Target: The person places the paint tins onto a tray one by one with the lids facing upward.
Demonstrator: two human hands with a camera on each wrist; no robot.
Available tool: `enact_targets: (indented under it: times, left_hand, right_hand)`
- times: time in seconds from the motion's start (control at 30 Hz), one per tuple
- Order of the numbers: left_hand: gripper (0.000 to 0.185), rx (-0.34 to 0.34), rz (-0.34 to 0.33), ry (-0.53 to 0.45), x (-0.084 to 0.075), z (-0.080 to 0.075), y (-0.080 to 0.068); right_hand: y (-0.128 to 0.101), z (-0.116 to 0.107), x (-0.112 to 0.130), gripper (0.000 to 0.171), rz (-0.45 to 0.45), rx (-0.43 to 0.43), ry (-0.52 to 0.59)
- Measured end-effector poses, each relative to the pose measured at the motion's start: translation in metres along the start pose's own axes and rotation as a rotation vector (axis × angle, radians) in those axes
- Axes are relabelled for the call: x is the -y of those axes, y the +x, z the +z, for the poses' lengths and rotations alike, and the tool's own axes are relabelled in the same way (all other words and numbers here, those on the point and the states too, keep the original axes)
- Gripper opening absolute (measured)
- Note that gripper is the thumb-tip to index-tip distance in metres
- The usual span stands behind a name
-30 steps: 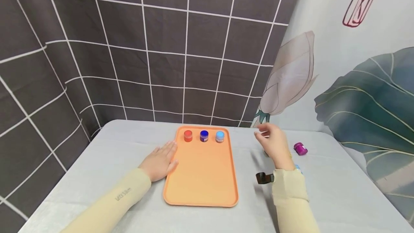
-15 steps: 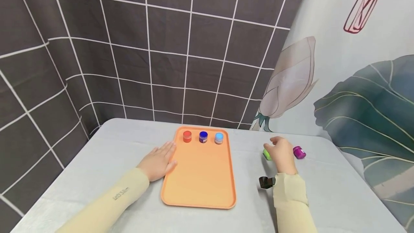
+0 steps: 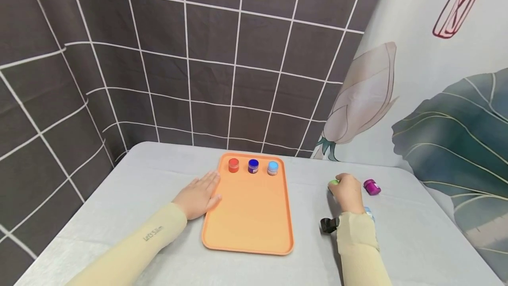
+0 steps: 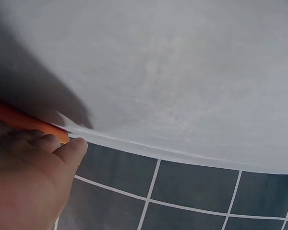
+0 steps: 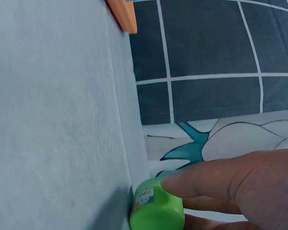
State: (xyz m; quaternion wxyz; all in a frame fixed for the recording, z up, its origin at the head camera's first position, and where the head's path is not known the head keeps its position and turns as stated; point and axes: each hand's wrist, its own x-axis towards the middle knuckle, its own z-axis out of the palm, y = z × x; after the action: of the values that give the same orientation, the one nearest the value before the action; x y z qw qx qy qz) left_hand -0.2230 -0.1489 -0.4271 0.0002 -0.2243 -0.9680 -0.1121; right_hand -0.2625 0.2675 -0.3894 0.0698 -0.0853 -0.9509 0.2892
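Since a second ago the right hand (image 3: pixel 348 192) has dropped from above the counter (image 3: pixel 119 215) onto the green paint pot (image 3: pixel 333 183) and closed its fingers round it, while the left hand has not moved. Nearest, both forearms in pale yellow sleeves reach forward from the near edge, a small dark camera (image 3: pixel 328 224) strapped at the right wrist. The left hand (image 3: pixel 197 197) lies flat, palm down, fingers straight and together, its fingertips against the left rim of the orange tray (image 3: pixel 248 215); pressed there it looks to be steadying the tray. To the right of the tray, the right hand is curled over the green paint pot, which sits on the counter; the right wrist view shows a finger (image 5: pixel 206 181) across the pot's top (image 5: pixel 156 211) and another beneath it, a pinch suited to so small a pot. Just right of that hand a purple paint pot (image 3: pixel 371 186) stands alone on the counter. Farther off, along the tray's far edge, a red pot (image 3: pixel 233 165), a dark blue pot (image 3: pixel 253 166) and a light blue pot (image 3: pixel 272 167) stand upright in a row, close but apart. Behind hangs a dark grid-patterned cloth (image 3: pixel 198 56).
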Motion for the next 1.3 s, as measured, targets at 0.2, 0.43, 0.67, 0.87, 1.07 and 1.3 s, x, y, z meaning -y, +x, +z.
enact_targets:
  times: [0.2,0.43,0.67,0.87,1.07,1.3]
  left_hand:
    - [0.067,-0.017,0.003,0.0,0.0045,0.0027,0.0001]
    - [0.066,-0.016,0.001,0.006,0.0024,-0.0002,-0.001]
    - [0.066,-0.014,0.003,0.013,0.0017,-0.0022,-0.0006]
    - [0.066,-0.011,-0.004,0.017,0.002,-0.0035,-0.0012]
    - [0.066,-0.003,-0.008,0.015,0.0003,-0.0036,-0.001]
    - [0.065,-0.007,-0.003,0.005,-0.0006,-0.0021,-0.0004]
  right_hand:
    - [0.0019,0.0008,0.0009,0.036,0.01,-0.019,0.036]
    - [-0.0016,0.0014,0.0041,0.033,0.015,-0.021,0.024]
    - [-0.0022,0.0027,0.0066,0.031,0.039,-0.003,0.032]
    - [-0.0012,0.0042,0.0079,0.033,0.05,-0.012,0.057]
    - [0.0012,0.0064,0.007,0.039,0.067,-0.007,0.136]
    - [0.0025,0.0068,0.0091,0.048,0.078,0.004,0.205]
